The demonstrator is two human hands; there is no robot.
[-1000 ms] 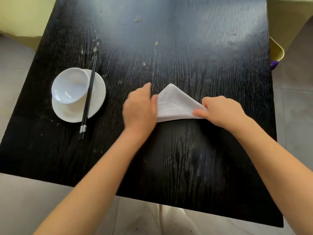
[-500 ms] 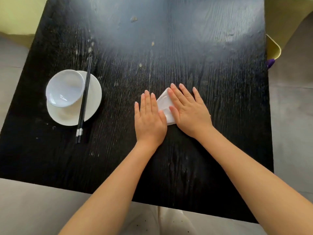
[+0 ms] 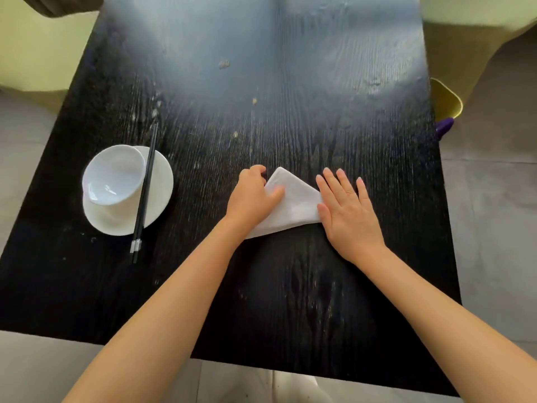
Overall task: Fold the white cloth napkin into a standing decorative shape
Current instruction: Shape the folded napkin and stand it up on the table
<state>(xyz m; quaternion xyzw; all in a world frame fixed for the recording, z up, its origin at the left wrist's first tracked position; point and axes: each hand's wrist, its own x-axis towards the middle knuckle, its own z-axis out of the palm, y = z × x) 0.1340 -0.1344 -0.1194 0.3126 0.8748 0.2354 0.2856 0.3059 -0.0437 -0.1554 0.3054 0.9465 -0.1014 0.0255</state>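
Observation:
The white cloth napkin (image 3: 293, 203) lies flat on the black table (image 3: 290, 301), folded into a triangle with its tip pointing away from me. My left hand (image 3: 254, 196) rests on the napkin's left side, fingers curled, thumb pressing on the cloth. Flat on the napkin's right corner lies my right hand (image 3: 347, 209), fingers spread and pointing away. Both hands hide the napkin's outer corners.
At the left stands a white bowl (image 3: 112, 174) tilted on a white saucer (image 3: 158, 196), with black chopsticks (image 3: 143, 196) laid across them. A yellow chair (image 3: 444, 100) sits beyond the table's right edge. Grey floor surrounds the table.
Both hands were pressing flat side by side over the napkin's middle. They have slid apart, the right hand to the right corner and the left hand curling at the left side, uncovering the triangle.

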